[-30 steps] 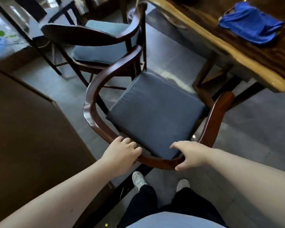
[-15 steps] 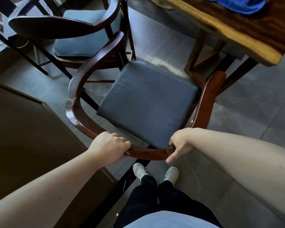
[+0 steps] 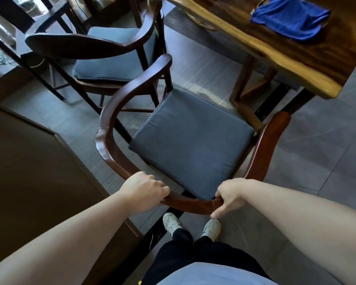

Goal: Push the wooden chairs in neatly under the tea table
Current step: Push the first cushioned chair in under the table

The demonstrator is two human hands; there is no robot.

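A dark wooden armchair (image 3: pixel 111 112) with a curved back rail and a grey-blue seat cushion (image 3: pixel 191 140) stands on the tiled floor just in front of me. My left hand (image 3: pixel 143 191) grips the left part of the back rail. My right hand (image 3: pixel 230 195) grips the rail further right. The chair's front faces the tea table (image 3: pixel 275 50), a thick live-edge wooden slab at the upper right; the right armrest tip lies near the table's corner leg. A second matching chair (image 3: pixel 80 45) stands beyond the first, to the upper left.
A blue cloth (image 3: pixel 290 17) lies on the table top. A dark brown cabinet or counter (image 3: pixel 29 171) fills the left side close to the chair. My feet in white shoes (image 3: pixel 173 223) stand behind the chair on grey floor tiles.
Both hands have closed fully around the back rail. The view has shifted, so the table and blue cloth show more; the chair sits slightly closer to the table leg.
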